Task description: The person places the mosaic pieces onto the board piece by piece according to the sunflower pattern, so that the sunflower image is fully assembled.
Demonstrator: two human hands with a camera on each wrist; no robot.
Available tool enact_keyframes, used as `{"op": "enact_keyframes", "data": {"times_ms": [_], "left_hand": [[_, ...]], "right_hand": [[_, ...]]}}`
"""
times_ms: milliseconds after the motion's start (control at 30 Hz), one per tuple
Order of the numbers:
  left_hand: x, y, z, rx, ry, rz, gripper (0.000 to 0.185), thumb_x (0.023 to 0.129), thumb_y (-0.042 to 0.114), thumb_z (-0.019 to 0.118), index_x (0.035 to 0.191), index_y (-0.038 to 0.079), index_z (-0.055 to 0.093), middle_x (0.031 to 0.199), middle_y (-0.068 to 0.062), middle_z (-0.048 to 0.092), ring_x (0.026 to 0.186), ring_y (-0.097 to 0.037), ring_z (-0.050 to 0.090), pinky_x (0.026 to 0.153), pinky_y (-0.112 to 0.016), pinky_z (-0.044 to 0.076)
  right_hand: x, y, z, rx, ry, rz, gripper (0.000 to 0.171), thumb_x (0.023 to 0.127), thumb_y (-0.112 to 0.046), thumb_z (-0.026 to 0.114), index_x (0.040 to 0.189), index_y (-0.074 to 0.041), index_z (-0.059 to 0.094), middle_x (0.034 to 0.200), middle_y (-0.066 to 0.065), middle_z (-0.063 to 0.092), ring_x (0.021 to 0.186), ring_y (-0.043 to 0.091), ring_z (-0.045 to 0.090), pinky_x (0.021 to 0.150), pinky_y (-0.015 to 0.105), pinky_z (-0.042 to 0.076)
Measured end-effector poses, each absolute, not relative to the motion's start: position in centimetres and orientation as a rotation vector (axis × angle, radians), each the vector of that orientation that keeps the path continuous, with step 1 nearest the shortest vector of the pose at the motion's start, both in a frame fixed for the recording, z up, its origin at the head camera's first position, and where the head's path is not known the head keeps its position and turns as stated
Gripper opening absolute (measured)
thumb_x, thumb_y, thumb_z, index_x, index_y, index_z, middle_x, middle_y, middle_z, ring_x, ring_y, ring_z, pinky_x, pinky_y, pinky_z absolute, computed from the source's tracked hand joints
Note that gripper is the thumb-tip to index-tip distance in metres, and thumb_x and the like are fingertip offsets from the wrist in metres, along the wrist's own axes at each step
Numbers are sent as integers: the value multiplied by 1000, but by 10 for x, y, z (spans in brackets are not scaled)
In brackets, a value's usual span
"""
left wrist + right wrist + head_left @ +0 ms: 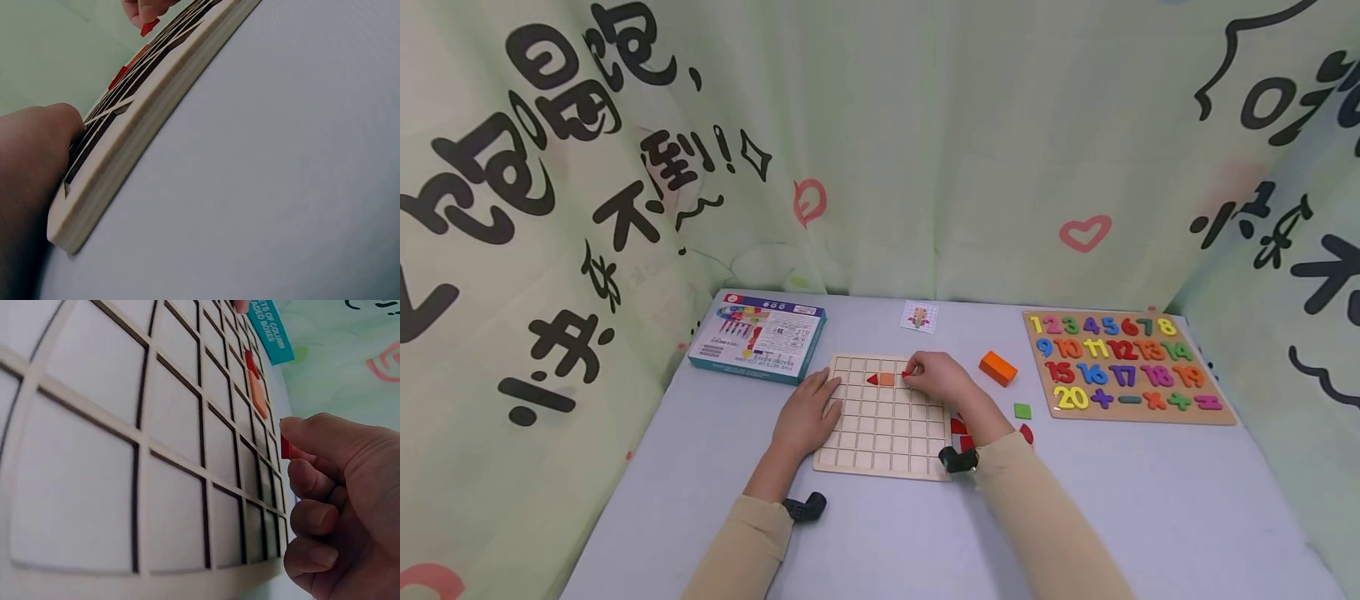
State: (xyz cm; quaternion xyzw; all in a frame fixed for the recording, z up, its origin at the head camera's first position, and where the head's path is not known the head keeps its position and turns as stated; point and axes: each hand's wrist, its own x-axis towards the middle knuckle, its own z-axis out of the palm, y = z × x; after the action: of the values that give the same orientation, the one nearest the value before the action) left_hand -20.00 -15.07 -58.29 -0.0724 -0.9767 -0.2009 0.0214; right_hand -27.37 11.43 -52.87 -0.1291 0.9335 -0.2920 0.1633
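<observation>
A wooden grid board (880,429) lies on the table before me. In its upper part sit a red triangle tile (872,379) and, right beside it, an orange square tile (887,380). My right hand (942,377) pinches a small red tile (285,439) between thumb and forefinger, just right of the orange tile. The exact shape of that red tile is partly hidden by the fingers. My left hand (808,414) rests on the board's left edge with its fingers fairly straight. Several red tiles (958,427) lie partly hidden under the right forearm.
A green square tile (1022,411) and an orange block (997,368) lie right of the board. Further right is a number puzzle board (1131,367). A boxed game (758,337) lies at the back left, and a small pattern card (919,317) behind the grid.
</observation>
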Motion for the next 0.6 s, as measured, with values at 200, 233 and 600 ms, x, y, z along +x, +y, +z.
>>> {"op": "enact_keyframes", "data": {"times_ms": [200,233,600], "left_hand": [[-201,-150,-584,-232,-3021,-616,54,101,43,48,149,19,46,160,-4,35,149,-25,31,121,-43,32],[-201,-150,-584,-233,-3019,-618,54,100,43,48,149,19,46,160,-4,35,149,-25,31,121,-43,32],[-199,-150,-582,-227,-3010,-624,53,100,41,50,148,19,47,160,-4,36,148,-26,33,120,-44,33]], "right_hand": [[-272,106,-534,-371,2716,-765,19,92,-30,67,100,-13,66,81,2,61,74,18,55,65,27,44],[-272,105,-534,-370,2732,-748,19,92,-30,67,99,-13,66,80,1,62,74,18,55,65,27,43],[-268,97,-532,-307,2759,-690,19,92,-31,67,97,-14,63,81,1,62,74,18,55,63,28,43]]}}
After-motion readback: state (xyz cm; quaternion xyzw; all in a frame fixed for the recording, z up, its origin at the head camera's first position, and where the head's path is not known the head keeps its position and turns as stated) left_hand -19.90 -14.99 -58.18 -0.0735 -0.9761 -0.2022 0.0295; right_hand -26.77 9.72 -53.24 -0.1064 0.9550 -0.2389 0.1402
